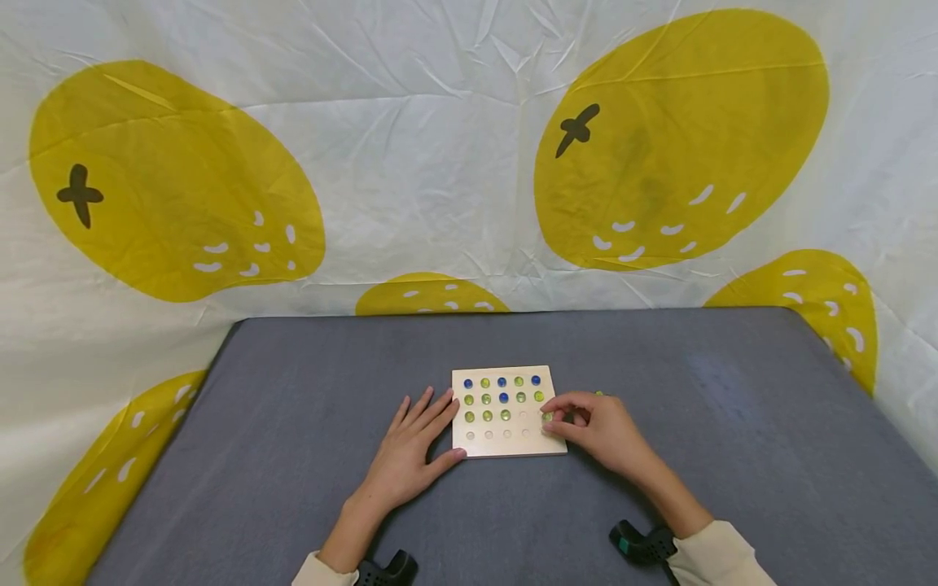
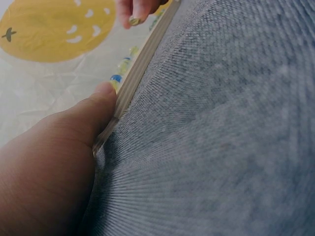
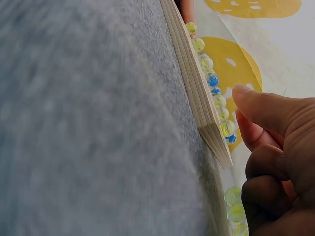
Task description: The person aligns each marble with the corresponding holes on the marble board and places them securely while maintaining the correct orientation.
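Note:
A pale wooden board [image 1: 515, 443] lies on the table with rows of round hollows. Glass marbles, yellow-green and blue [image 1: 503, 398], sit in its back rows, and bare hollows show along the front row. With fingers spread, my left hand [image 1: 410, 456] rests at the board's left side, its thumb against the near corner. My right hand [image 1: 604, 427] is over the right edge, pinching a yellow-green marble [image 2: 134, 20] between thumb and forefinger near the right end of the third row. Its other fingers are curled in, as the right wrist view shows.
Several loose yellow-green marbles [image 3: 236, 213] lie to the right of the board, mostly hidden behind my right hand in the head view. A grey cloth [image 1: 293, 382] covers the table. Behind it hangs a white curtain [image 1: 425, 187] with yellow shapes.

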Available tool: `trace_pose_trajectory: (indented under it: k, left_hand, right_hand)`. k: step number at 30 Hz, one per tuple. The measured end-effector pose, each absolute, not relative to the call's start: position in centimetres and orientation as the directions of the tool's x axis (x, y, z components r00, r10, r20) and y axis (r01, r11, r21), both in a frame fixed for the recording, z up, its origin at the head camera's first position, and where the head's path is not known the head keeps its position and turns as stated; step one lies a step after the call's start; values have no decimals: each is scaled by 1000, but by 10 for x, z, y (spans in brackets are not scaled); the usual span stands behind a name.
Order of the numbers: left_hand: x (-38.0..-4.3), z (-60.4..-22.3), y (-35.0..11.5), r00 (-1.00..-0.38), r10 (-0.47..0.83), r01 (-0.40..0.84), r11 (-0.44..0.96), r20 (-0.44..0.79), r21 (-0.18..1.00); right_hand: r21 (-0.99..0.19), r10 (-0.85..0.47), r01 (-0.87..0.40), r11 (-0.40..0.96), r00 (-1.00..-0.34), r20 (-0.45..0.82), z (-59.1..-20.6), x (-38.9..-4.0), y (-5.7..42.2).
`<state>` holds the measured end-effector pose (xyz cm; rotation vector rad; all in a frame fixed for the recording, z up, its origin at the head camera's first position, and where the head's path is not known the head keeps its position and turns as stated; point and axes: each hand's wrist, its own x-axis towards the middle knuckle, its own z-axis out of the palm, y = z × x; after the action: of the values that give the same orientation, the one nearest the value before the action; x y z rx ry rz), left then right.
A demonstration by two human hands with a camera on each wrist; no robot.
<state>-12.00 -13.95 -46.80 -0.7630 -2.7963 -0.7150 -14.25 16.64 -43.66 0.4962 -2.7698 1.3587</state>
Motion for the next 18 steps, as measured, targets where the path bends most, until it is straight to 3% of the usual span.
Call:
trace_pose_trajectory:
  k: [18]
  left_hand:
    - [-120,-469,-140,-858,437,513,758,271,402]
  right_hand:
    - [-797,-293,-273,538,-948,127,-438,-149,149]
